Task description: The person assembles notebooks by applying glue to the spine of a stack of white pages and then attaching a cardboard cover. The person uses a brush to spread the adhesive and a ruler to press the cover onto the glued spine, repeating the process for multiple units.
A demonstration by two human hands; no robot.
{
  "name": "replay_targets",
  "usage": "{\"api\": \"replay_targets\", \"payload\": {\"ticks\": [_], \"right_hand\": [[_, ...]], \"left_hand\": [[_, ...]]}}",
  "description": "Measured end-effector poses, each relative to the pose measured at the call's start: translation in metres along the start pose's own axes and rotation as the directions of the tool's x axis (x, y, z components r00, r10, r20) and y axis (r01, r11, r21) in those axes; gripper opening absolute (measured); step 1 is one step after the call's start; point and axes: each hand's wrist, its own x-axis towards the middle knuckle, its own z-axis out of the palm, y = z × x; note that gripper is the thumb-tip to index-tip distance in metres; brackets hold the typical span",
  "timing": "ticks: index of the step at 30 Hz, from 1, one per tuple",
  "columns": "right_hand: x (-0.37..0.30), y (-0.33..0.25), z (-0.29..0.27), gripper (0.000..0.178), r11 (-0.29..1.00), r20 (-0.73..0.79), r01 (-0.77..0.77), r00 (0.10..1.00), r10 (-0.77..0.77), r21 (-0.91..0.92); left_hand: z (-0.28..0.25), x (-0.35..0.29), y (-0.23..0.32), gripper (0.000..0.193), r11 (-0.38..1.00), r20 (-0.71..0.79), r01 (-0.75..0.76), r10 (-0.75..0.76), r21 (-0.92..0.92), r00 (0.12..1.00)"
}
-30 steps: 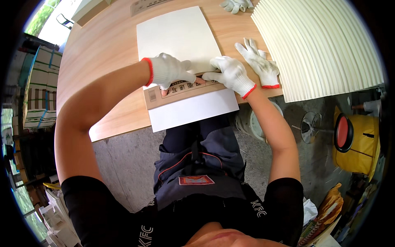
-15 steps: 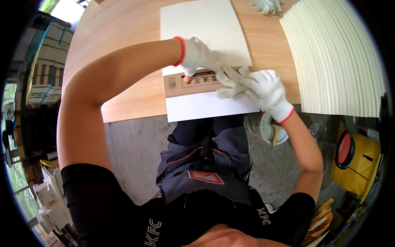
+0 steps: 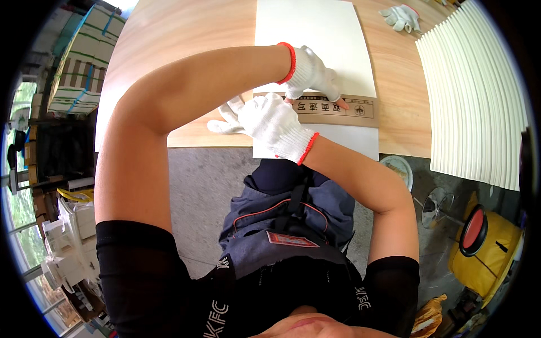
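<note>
A tall white paper pad (image 3: 315,28) lies on the table, a brown printed paper band (image 3: 338,117) crossing it near its front end. My left hand (image 3: 313,73), in a white knitted glove with a red cuff, reaches over from the far side. Its fingers are spread, and bare fingertips press on the band. My right hand (image 3: 273,121), gloved alike, is closed over the band's left end. From its fist, limp fingers of what looks like a loose white glove (image 3: 225,121) stick out past the pad's left edge. The fist hides that end of the band.
On the right of the wooden table (image 3: 197,34) stands a large stack of white sheets (image 3: 479,101). A loose glove (image 3: 401,18) lies at the far right. Below the table edge are a round tub (image 3: 400,169) and a yellow bag (image 3: 482,259).
My right hand has swept left along the band, from its right end to its left end. My left hand's fingers now spread farther right on the band. The whole view has shifted.
</note>
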Motion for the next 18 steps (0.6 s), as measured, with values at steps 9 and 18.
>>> {"api": "replay_targets", "payload": {"ticks": [9,18], "right_hand": [[-0.125,0.091,-0.052,0.013,0.988,0.263,-0.151,0.952,0.154,-0.031],[-0.233,0.164,-0.092,0.035,0.707,0.168,-0.522,0.736,0.656,-0.476]], "left_hand": [[-0.002,-0.004,0.002,0.089,0.996,-0.01,-0.028,0.028,-0.082,1.0],[0.017,-0.01,0.037,0.06,0.986,-0.366,0.166,-0.156,-0.004,0.918]]}}
